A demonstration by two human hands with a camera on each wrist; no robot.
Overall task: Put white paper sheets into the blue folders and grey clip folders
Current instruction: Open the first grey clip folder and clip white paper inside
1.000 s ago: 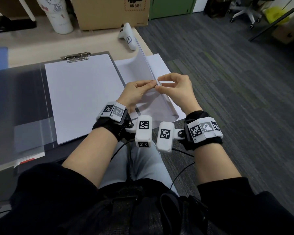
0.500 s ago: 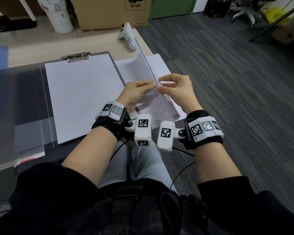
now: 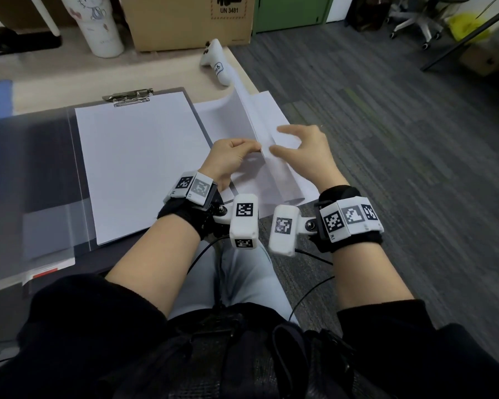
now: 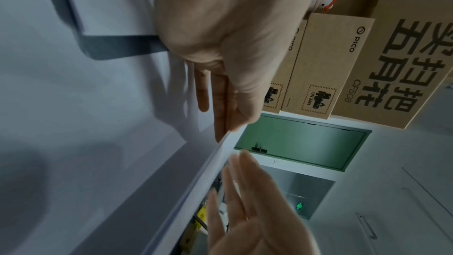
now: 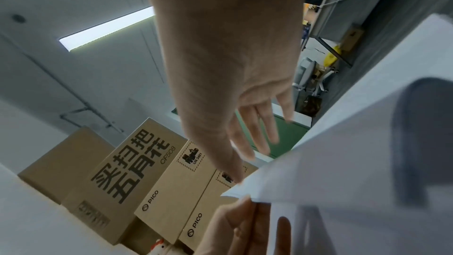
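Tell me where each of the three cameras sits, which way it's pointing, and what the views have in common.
Head: worn on the head, looking down at the desk, clipboard, both forearms, left hand and right hand.
Left wrist: on the left wrist, looking along the left hand, which pinches the paper edge; the right hand's fingers show open.
Right wrist: on the right wrist, looking along the open right hand toward the cardboard boxes.
Shared: both wrist views show the paper, the boxes and both hands.
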